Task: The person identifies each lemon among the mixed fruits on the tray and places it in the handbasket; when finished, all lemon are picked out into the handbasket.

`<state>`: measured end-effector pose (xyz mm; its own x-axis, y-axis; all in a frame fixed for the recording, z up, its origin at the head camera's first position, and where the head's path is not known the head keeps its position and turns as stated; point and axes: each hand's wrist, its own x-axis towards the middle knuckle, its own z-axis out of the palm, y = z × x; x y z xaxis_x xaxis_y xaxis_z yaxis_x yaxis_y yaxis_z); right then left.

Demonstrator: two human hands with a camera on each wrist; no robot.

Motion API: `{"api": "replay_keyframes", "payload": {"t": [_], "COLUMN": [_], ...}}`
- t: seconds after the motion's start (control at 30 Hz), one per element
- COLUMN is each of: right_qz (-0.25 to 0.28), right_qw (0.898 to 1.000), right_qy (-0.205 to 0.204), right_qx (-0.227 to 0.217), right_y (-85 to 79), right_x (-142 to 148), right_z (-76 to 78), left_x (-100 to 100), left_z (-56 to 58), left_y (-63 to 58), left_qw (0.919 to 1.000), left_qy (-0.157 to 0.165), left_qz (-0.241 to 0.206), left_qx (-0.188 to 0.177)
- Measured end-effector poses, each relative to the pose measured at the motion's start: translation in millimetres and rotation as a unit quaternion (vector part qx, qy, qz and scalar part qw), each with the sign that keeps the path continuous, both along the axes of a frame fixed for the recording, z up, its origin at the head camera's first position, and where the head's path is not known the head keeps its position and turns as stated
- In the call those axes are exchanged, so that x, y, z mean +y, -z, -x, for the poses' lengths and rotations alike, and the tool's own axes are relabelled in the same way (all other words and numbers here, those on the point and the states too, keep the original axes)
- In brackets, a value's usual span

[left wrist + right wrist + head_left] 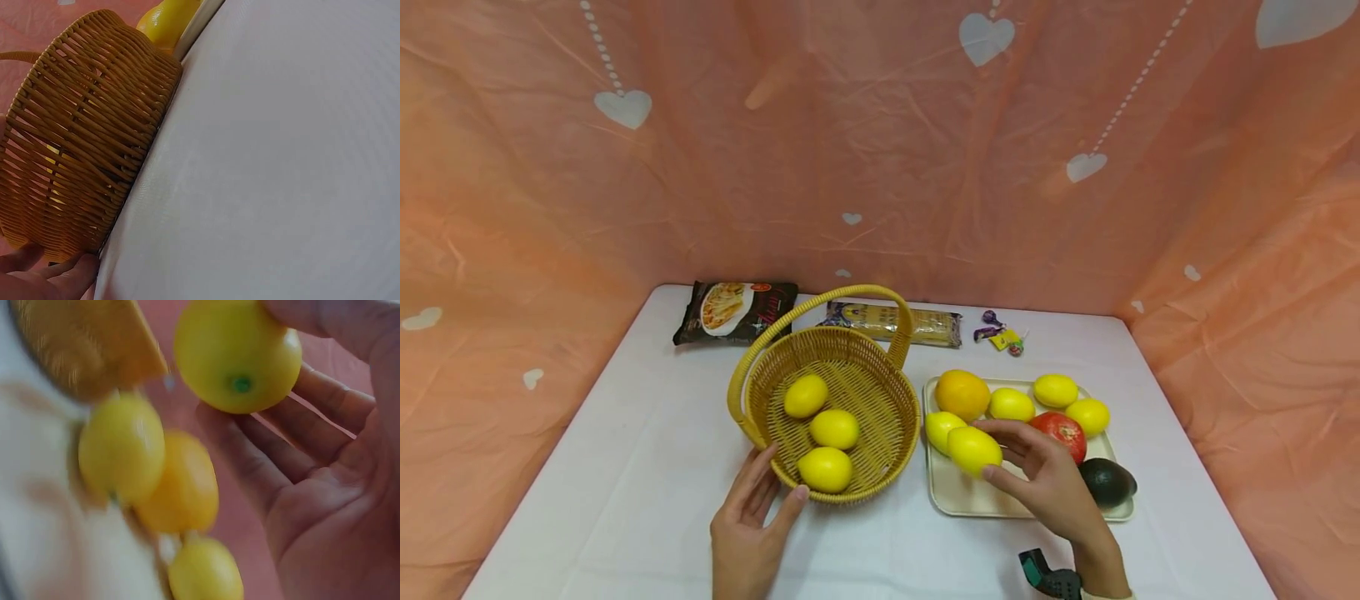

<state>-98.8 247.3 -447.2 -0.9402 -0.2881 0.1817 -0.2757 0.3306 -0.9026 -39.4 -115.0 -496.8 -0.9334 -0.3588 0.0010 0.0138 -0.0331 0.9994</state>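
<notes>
- Pinching a lemon [974, 451] over the tray [970, 502] with the right hand [1051, 482], in a clamped fingertip grip, probably for easy release.
- Touching the basket's [880, 408] near left side with the left hand [747, 521], fingers apart, likely against sliding.
- Got three more lemons [834, 429] inside.

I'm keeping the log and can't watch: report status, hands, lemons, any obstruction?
Right hand holding a lemon over the tray. Left hand touching the basket, near-left side. Three lemons inside. Nothing visibly blocking between held lemon and basket.
</notes>
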Motion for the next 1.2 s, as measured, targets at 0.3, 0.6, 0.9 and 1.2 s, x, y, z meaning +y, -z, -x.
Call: {"api": "replay_keyframes", "payload": {"t": [0.3,0.6,0.9,1.2], "right_qz": [0.019,-0.072,-0.161,-0.040], "right_qw": [0.990,0.979,0.959,0.971], "right_qy": [-0.136,-0.185,-0.231,-0.237], "right_qx": [0.016,0.040,0.030,-0.001], "right_y": [-1.6,-2.3,-9.9,-10.1], "right_x": [-55,-98,-138,-142], "right_z": [26.7,38.5,39.6,36.7], "left_x": [0,0,-1,1], "left_z": [-0.2,0.4,-0.5,0.2], "left_y": [0.0,-0.1,0.6,0.8], "left_qw": [1.0000,1.0000,1.0000,0.9999], "left_qy": [0.002,-0.002,-0.002,-0.005], "left_qz": [-0.003,-0.008,-0.008,-0.012], "left_qx": [-0.002,-0.005,0.002,0.010]}}
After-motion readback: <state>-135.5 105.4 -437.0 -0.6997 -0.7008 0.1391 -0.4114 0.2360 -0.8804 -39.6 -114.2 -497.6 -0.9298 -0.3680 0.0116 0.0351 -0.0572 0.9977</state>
